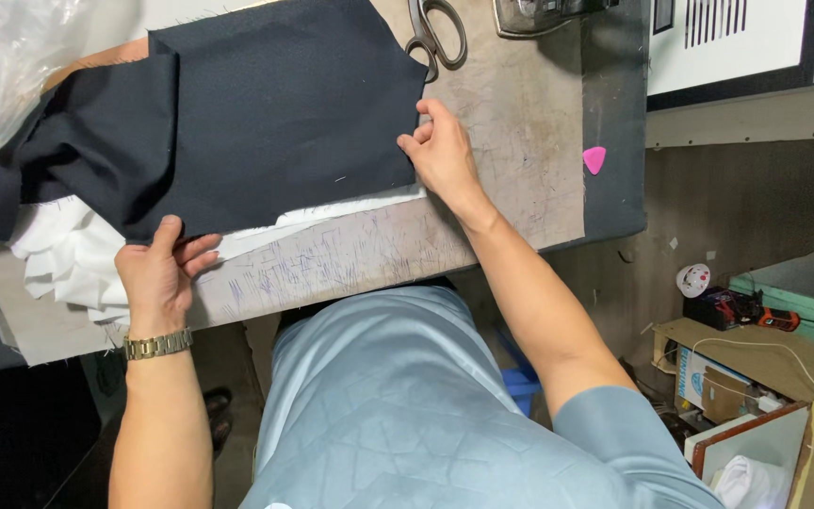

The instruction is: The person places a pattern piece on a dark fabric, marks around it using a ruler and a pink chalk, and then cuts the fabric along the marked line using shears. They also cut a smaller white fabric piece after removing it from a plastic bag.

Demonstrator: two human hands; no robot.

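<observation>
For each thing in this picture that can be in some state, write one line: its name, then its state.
Dark fabric piece: spread flat on the table, left part folded over.
White cloth: crumpled under the dark fabric.
Scissors: lying on the table, blades out of view.
Pink chalk: lying loose, untouched.
Left hand: gripping the fabric's near edge.
Right hand: pinching the fabric's right edge.

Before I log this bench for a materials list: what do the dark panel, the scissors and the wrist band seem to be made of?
The dark panel, held by both hands (left hand, right hand), looks like matte navy woven cloth, with frayed threads at its edge. The scissors look like dull grey metal, handles included. The wrist band appears to be linked metal with a brassy sheen.
</observation>
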